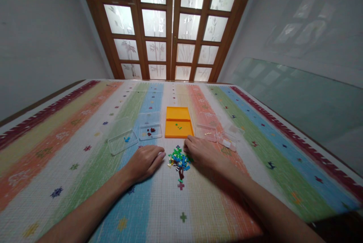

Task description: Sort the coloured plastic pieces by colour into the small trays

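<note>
A small heap of loose toy bricks [179, 159], green, blue, brown and cream, lies on the striped tablecloth between my hands. My left hand [147, 161] rests on the cloth just left of the heap, fingers curled and close together, with nothing visible in them. At the heap's right edge is my right hand [200, 153]. Its fingers are bent and closed near the bricks and the front corner of an orange box [178, 136]; what they hold, if anything, is hidden. A few green bricks [178, 126] lie inside the open orange box.
Left of the orange box stand open clear boxes, one with blue bricks [127, 139], another with brown bricks [151, 131]. On the right, one clear box [204, 136] holds cream bricks, and another [227, 145] holds whitish pieces. The tablecloth [167, 212] covers the table.
</note>
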`<action>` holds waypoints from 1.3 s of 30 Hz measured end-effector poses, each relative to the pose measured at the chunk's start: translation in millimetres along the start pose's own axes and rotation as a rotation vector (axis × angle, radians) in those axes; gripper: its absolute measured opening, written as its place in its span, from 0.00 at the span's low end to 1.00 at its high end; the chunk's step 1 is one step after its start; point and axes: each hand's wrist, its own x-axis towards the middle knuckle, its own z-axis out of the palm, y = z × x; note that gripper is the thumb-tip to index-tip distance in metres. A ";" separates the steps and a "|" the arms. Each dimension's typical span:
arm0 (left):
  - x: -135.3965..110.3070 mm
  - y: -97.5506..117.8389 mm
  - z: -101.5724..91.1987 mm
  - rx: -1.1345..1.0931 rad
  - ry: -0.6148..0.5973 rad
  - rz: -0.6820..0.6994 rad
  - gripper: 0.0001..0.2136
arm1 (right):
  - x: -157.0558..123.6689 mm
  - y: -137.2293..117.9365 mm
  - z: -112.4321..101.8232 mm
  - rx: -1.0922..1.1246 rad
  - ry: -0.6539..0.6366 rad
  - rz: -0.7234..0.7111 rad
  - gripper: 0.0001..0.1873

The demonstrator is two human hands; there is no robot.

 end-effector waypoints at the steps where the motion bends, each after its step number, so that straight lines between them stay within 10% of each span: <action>1: -0.2 -0.1 0.3 -0.001 0.002 -0.001 0.13 | -0.6 0.0 -0.5 0.009 -0.003 -0.005 0.07; 21: -2.4 -5.9 3.8 0.024 0.046 0.035 0.13 | -6.3 1.1 -5.9 0.251 -0.005 0.065 0.13; 39: -3.3 -5.2 3.6 0.030 0.040 0.054 0.13 | 62.6 52.7 -8.5 0.154 0.123 0.009 0.04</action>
